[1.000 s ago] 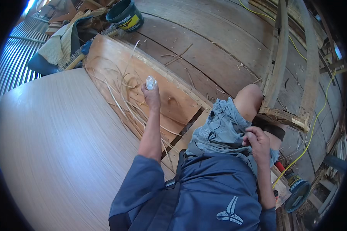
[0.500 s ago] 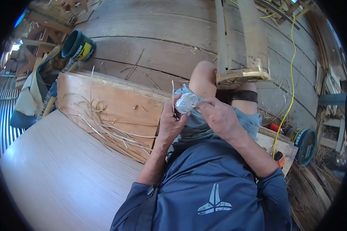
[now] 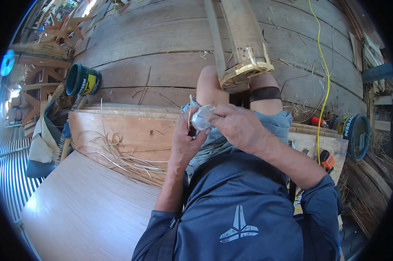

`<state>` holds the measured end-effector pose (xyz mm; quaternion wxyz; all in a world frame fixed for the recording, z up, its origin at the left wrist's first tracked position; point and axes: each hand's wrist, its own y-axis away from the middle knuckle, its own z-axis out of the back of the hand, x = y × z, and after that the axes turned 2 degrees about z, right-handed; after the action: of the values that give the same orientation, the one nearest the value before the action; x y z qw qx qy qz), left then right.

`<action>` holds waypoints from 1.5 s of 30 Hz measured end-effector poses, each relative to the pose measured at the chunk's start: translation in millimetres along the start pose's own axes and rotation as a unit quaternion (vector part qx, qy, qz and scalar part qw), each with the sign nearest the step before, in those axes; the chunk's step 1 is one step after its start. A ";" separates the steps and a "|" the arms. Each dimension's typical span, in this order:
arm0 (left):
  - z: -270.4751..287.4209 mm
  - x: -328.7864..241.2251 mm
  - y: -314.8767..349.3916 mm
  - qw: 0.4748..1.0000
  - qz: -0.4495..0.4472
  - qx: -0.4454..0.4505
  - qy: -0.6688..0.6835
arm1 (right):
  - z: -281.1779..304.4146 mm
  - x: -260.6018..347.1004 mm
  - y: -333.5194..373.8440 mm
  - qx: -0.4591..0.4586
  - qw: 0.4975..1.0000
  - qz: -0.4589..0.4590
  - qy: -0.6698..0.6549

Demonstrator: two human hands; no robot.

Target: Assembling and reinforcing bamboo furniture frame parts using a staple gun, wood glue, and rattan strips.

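Observation:
A small round, whitish, shiny bundle, which looks wrapped in crinkled clear plastic (image 3: 200,118), is held up in front of my lap. My left hand (image 3: 185,138) is closed round its left side and underside, with a thin pale strip (image 3: 190,108) standing up by the fingers. From the right, my right hand (image 3: 239,126) pinches the bundle's right edge between thumb and fingers. The fingertips partly cover it, and its contents cannot be made out. Light blue shorts (image 3: 214,141) lie behind both hands.
On the left, a wooden board (image 3: 118,124) bears several loose cane strips (image 3: 126,163) beside a pale smooth panel (image 3: 87,204). A dark green bucket (image 3: 76,79) stands beyond. A wooden beam (image 3: 244,30) reaches between my knees. Rightward are a yellow cord (image 3: 325,78), an orange-black tool (image 3: 327,161) and another bucket (image 3: 357,137).
My right hand has come farther over the bundle, covering more of its right edge. My left hand keeps its hold. The whole view has shifted slightly with my head.

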<state>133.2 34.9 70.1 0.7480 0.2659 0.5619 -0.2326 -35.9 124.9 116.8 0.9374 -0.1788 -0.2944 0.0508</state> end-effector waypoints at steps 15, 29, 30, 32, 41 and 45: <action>-29.8 -70.0 -10.5 0.990 -0.118 0.054 -0.050 | 59.6 -7.9 26.5 -0.185 0.928 -0.163 -0.279; -48.9 -79.5 -20.4 0.992 -0.090 0.074 0.037 | 81.3 -6.9 40.6 -0.133 0.857 -0.246 -0.434; -50.3 -82.2 -19.8 0.993 -0.083 0.070 0.049 | 81.6 -6.0 40.0 -0.119 0.872 -0.228 -0.416; -50.3 -88.9 -17.6 0.992 -0.067 0.071 0.081 | 86.4 -6.1 39.9 -0.144 0.854 -0.239 -0.438; -58.9 -102.7 -23.8 0.979 -0.090 0.056 0.176 | 111.5 -31.0 23.7 -0.283 0.755 -0.228 -0.546; -58.2 -99.5 -24.4 0.978 -0.093 0.059 0.177 | 107.7 -39.9 21.9 -0.274 0.879 -0.263 -0.287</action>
<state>49.8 59.7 149.5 0.5945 0.2935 0.6930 -0.2831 -129.9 170.2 169.7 0.7040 -0.3223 -0.5889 -0.2317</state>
